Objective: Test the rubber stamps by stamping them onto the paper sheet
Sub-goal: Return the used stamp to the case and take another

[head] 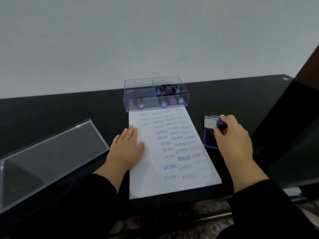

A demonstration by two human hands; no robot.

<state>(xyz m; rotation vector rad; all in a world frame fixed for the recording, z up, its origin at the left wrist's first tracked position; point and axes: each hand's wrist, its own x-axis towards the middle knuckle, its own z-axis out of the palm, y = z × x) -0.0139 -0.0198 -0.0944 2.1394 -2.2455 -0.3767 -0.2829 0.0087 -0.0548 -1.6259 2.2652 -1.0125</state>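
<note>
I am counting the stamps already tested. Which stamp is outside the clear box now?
The purple-topped stamp gripped by the right hand over the ink pad. All other stamps stand inside the clear box, at the paper sheet's far end.

I see long black sleeves [96, 192] reaching down to my wrists, leaving both bare hands [127, 145] uncovered, no rings.

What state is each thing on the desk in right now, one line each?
clear box: open, stamps inside
lid: off, lying left
paper sheet: flat, partly stamped
ink pad: open
stamp: gripped, over the pad
left hand: flat on the sheet
right hand: grips the stamp
</note>
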